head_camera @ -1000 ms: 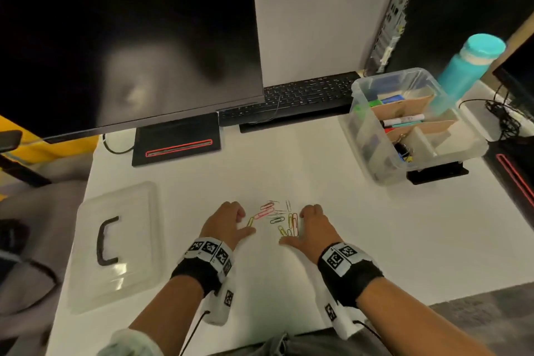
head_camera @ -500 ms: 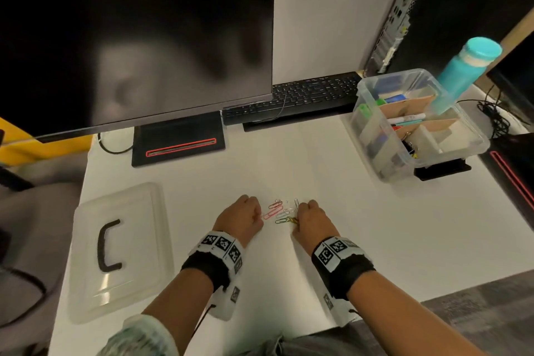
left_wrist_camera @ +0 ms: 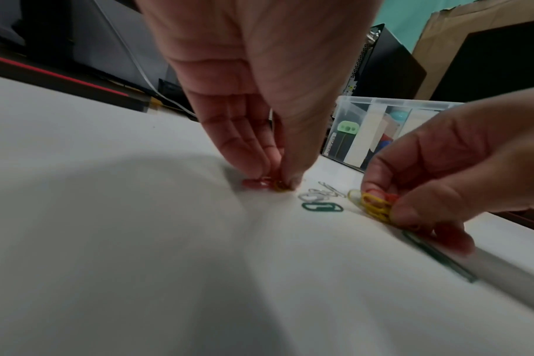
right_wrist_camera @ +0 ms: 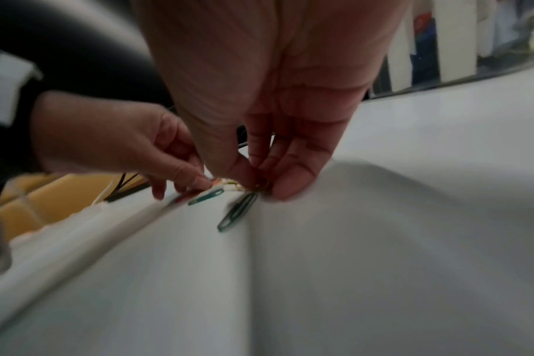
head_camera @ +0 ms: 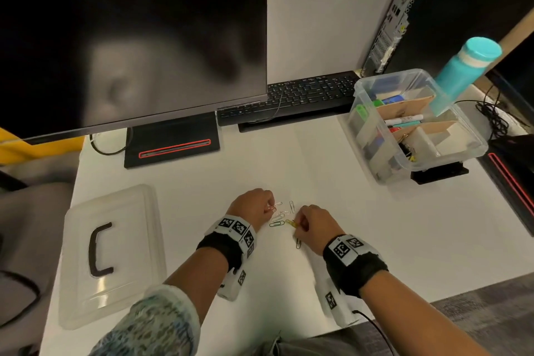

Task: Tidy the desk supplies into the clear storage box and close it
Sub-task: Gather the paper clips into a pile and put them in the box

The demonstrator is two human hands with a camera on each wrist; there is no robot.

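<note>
Coloured paper clips (head_camera: 281, 215) lie scattered on the white desk between my two hands. My left hand (head_camera: 270, 206) pinches red and yellow paper clips (left_wrist_camera: 264, 184) against the desk. My right hand (head_camera: 297, 224) pinches a bunch of yellow and orange clips (left_wrist_camera: 377, 206). A green clip (left_wrist_camera: 322, 207) and silver clips (left_wrist_camera: 319, 194) lie loose between the hands; another green clip (right_wrist_camera: 238, 212) lies under my right fingers. The clear storage box (head_camera: 474, 150) stands open at the right, divided by cardboard, with markers inside. Its clear lid (head_camera: 115, 254) with a black handle lies flat at the left.
A large monitor (head_camera: 133, 37) on a black base (head_camera: 173, 147) fills the back left. A black keyboard (head_camera: 291, 98) lies behind, and a teal bottle (head_camera: 465, 69) stands behind the box. Cables (head_camera: 491, 115) trail at the far right. The desk's front edge runs just behind my wrists.
Both hands have curled from resting beside the clips to pinching them. The clips are gathered into a tighter cluster than a second ago.
</note>
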